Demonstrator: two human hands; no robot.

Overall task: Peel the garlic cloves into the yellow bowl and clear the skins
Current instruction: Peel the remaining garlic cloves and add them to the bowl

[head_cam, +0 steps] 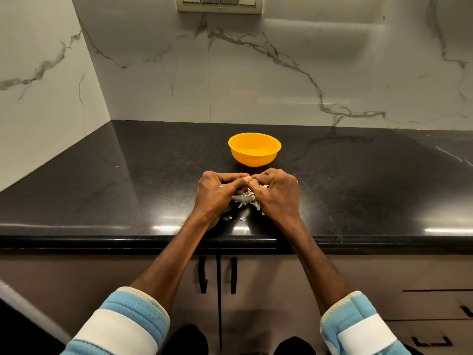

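Note:
A yellow bowl (254,149) stands on the black countertop (128,188), just beyond my hands. My left hand (217,190) and my right hand (277,193) are curled with fingertips meeting above the counter, pinching a small garlic clove (249,178) between them; most of the clove is hidden by the fingers. Loose garlic skins (249,201) lie scattered on the counter under and between my hands. What the bowl holds cannot be seen from here.
The marble wall (281,73) rises behind the bowl and along the left side. The counter's front edge (102,242) runs below my wrists, with cabinet doors and black handles (203,275) underneath.

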